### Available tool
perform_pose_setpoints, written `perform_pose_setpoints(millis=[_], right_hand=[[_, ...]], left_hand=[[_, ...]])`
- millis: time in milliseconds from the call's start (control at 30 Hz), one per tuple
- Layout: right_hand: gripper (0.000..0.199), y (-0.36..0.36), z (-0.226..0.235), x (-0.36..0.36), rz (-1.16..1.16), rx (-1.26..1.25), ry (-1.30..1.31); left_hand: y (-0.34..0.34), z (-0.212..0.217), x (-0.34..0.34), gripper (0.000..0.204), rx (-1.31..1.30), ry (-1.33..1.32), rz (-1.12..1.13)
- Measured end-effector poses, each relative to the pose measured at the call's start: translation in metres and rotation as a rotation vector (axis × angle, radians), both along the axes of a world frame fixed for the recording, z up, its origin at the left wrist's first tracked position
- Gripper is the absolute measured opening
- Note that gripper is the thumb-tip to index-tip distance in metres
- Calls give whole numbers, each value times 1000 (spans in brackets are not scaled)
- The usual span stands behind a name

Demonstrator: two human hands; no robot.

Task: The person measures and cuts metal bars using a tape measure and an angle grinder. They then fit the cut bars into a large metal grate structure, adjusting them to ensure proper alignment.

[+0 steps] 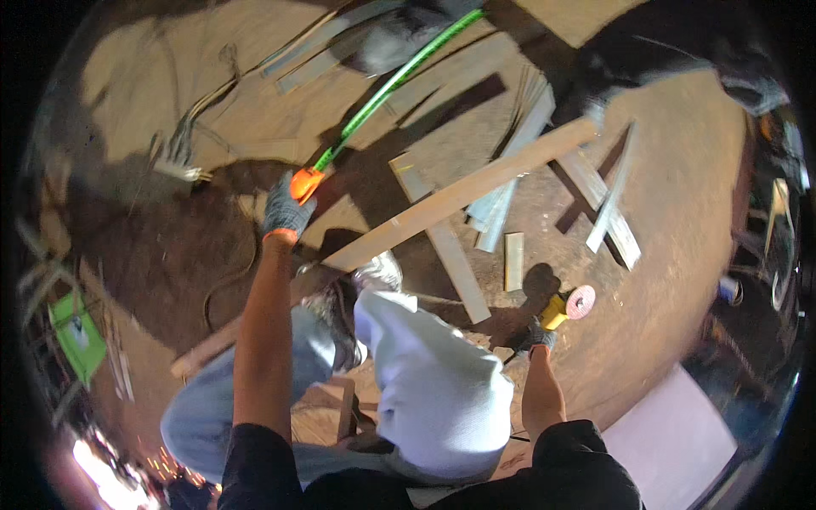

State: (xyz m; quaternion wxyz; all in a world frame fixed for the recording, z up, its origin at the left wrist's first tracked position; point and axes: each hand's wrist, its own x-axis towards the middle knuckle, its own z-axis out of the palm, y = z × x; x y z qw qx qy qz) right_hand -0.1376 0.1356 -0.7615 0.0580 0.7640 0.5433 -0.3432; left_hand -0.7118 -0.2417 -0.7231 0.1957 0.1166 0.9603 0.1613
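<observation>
From where I stand, someone crouches over a brown floor (654, 323), both hands gloved in grey. The left hand (289, 211) is out front, its fingers clamped around an orange tape measure (306, 184); the bright green blade (374, 100) runs out from it, slanting toward the floor's far edge. The right hand (539, 337) is lower and nearer the body, fingers closed on the back of a yellow grinder (555, 313), whose pinkish disc (581, 302) faces up.

Between the hands a long brown bar (476, 194) slants away to the far right, lying across a grey flat strip (446, 251). Just beside that strip is a short flat piece (514, 262), and more metal strips (612, 212) lie crossed nearer the floor's right edge. On the far left a pale clamp (178, 170) sits at the end of a cable. A pale sheet (671, 429) fills the near right corner of the floor, while orange sparks (170, 467) fly at the near left.
</observation>
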Motion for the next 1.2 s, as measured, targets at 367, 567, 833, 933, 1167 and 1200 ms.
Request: perform_pose_setpoints(millis=[367, 567, 833, 933, 1167, 1200], right_hand=[[40, 1, 46, -15, -488, -159, 463], [33, -20, 157, -74, -215, -123, 977], [50, -71, 351, -190, 440, 209, 1011], [59, -82, 423, -200, 660, 545, 950], [59, -130, 559, -176, 701, 1187, 577], [57, -138, 557, -169, 675, 1305, 563]], left_hand=[[-13, 65, 97, 54, 93, -107, -373], [45, 85, 110, 44, 386, -249, -228], [110, 364, 75, 27, 918, -284, -471], [127, 450, 126, 22, 520, -131, -895], [167, 500, 296, 73, 1497, -447, -937], [166, 512, 317, 73, 1673, -729, -805]])
